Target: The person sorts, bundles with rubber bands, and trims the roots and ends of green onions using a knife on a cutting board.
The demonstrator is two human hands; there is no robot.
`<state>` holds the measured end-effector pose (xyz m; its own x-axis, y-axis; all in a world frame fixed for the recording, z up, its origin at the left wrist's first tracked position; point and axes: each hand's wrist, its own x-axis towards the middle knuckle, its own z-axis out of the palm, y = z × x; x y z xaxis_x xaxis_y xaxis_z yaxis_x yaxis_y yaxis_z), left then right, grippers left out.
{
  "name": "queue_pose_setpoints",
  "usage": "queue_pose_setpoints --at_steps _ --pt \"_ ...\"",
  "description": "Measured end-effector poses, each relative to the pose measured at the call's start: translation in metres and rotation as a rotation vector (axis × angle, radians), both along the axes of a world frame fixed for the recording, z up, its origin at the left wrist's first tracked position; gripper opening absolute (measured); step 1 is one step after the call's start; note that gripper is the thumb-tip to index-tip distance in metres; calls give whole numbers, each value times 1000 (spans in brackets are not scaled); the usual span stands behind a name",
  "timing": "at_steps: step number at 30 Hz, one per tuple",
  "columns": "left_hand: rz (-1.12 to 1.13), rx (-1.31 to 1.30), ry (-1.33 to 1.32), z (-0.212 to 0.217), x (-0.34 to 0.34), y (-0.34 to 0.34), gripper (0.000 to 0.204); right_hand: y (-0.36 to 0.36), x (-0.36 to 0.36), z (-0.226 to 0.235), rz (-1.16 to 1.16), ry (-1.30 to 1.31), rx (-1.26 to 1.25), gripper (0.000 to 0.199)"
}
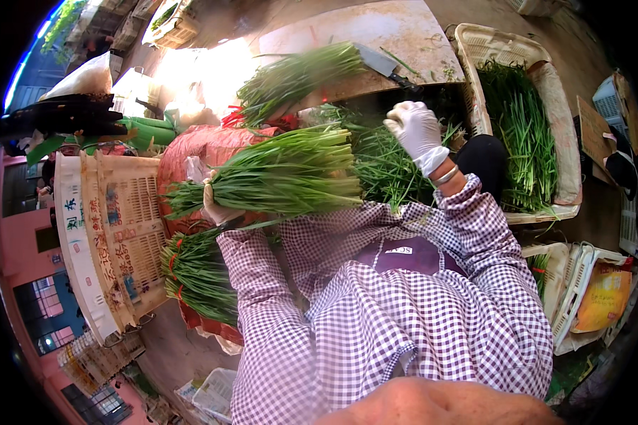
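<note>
A thick bundle of garlic chives (pixel 283 173) lies across my left forearm's far end, pale cut stems to the right and green tips to the left. My left hand (pixel 220 205), in a pale glove, is closed around its leafy part; the bundle covers most of the fingers. To the right of the stem ends, my gloved right hand (pixel 415 131) hangs above loose chives (pixel 393 166), apart from the bundle. Its fingers are curled in, and whatever they may hold is hidden. Another chive bundle (pixel 298 78) lies beyond, by a knife (pixel 379 60) with a dark handle.
A stained pale board (pixel 404 32) bears the knife. At right stands a cream plastic crate (pixel 567 156) of chives. Red-banded chive bundles (pixel 198 276) lie left of my arm, beside a red sack (pixel 198 152) and an upended crate (pixel 131 234). More crates (pixel 578 297) stand at lower right.
</note>
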<state>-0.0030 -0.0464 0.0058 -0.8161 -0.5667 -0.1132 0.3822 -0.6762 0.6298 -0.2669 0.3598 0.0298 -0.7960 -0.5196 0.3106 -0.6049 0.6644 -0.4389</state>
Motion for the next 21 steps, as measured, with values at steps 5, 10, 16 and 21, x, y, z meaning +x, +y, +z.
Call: queue_pose_setpoints --at_steps 5,10,16,21 --pt "-46 12 -45 21 -13 15 27 -63 38 -8 75 -265 -394 43" --pt "-42 -40 146 26 -19 19 26 -83 44 -20 134 -1142 -1010 61" --pt "43 -188 227 39 -22 29 26 -80 62 3 251 -1067 -949 70" --pt "58 -194 243 37 -16 22 26 -68 67 26 295 -1199 -1042 56"
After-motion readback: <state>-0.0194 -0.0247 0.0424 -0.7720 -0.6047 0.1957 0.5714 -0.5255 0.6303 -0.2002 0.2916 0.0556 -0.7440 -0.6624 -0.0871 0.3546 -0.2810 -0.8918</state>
